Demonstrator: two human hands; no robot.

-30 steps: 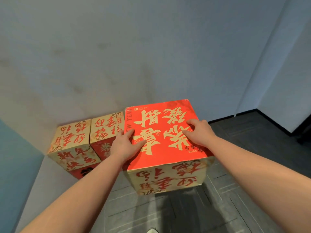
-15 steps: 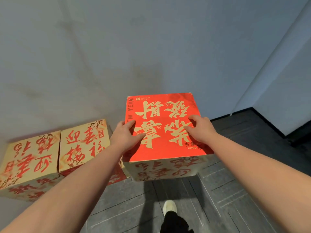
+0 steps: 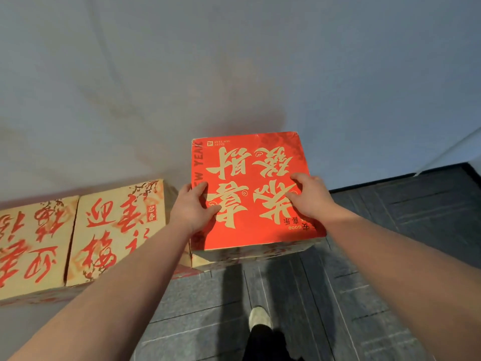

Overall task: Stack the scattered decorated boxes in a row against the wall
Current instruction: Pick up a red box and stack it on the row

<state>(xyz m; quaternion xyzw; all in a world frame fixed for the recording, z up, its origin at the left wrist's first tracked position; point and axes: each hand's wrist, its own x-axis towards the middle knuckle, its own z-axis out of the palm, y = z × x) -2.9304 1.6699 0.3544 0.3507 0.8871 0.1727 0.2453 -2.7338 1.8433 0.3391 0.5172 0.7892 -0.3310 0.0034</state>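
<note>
A decorated box with a red top and gold characters is held in front of me, close to the grey wall. My left hand grips its left edge, thumb on the top. My right hand presses on the right part of the top, fingers spread over the characters. Two cream boxes with red characters stand side by side against the wall at the left: the nearer one sits just left of the held box, the other lies beyond it at the frame's edge.
Dark grey tiled floor stretches to the right and below. My foot in a light shoe stands under the held box. A wall corner juts out at the far right.
The held box has moved closer to the wall and lower, beside the cream boxes. The view has swung right and down, so the cream boxes appear larger at the left.
</note>
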